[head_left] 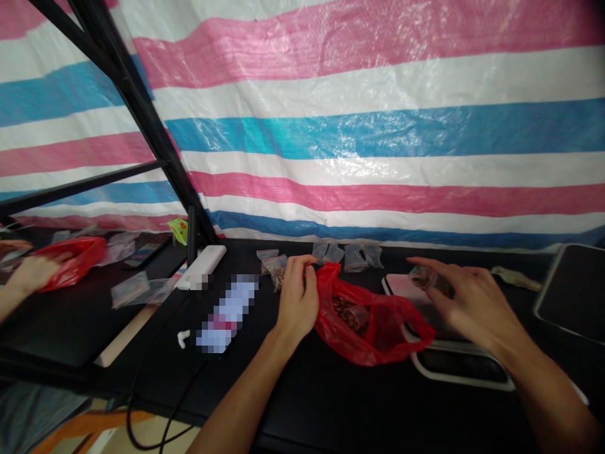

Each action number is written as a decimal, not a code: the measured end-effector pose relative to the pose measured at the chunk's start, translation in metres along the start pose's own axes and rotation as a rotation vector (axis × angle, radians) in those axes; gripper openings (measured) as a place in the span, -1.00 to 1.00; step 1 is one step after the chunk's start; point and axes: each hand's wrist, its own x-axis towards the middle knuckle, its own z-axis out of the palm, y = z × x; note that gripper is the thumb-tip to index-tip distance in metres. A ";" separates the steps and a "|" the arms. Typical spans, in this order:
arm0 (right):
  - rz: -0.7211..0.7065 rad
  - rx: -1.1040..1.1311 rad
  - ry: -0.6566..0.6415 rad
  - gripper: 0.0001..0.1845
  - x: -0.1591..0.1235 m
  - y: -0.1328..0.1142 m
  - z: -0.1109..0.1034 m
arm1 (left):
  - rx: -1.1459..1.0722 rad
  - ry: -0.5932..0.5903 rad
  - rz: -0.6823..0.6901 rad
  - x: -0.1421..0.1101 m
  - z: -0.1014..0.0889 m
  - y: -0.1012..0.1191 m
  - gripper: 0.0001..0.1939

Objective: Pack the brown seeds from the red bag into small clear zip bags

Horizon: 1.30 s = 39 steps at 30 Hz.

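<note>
My left hand (pixel 297 296) is at the left rim of an open red plastic bag (pixel 373 347), its curled fingers gripping the edge. Inside the bag lie many small brown pieces (pixel 339 306) and a small clear cup (pixel 355 317). My right hand (pixel 466 302) holds a small clear plastic bag (pixel 431 281) with brown contents between thumb and fingers. It hovers over a digital scale (pixel 392 284) with a shiny plate and a dark display. The red bag's right end overlaps the scale's front left side.
Small clear bags (pixel 354 257) stand along the back, beside filled packets (pixel 275 270). To the left lie a phone (pixel 227 315), a white earbud (pixel 183 338) and a white power strip (pixel 203 265). Another person's hand (pixel 38 274) reaches into a red bag (pixel 78 261). A black device (pixel 574 290) sits right.
</note>
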 end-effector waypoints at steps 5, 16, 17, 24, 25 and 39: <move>0.027 -0.034 -0.147 -0.37 -0.003 0.018 0.009 | 0.003 0.020 0.008 0.002 -0.002 -0.001 -0.78; 0.114 0.205 0.267 -0.36 0.005 0.003 -0.020 | 0.006 0.034 -0.017 0.002 -0.001 -0.006 -0.77; 0.128 0.214 0.278 -0.37 0.005 0.001 -0.021 | 0.005 0.034 -0.018 0.002 -0.001 -0.006 -0.77; 0.076 0.245 0.235 -0.40 0.004 0.004 -0.019 | -0.009 0.033 -0.017 0.003 -0.002 -0.005 -0.77; 0.044 0.249 0.200 -0.41 0.004 0.007 -0.018 | -0.010 0.035 -0.020 0.004 -0.002 -0.004 -0.77; -0.135 0.168 -0.064 -0.38 0.000 0.018 -0.011 | -0.027 0.061 -0.020 0.004 -0.002 -0.003 -0.77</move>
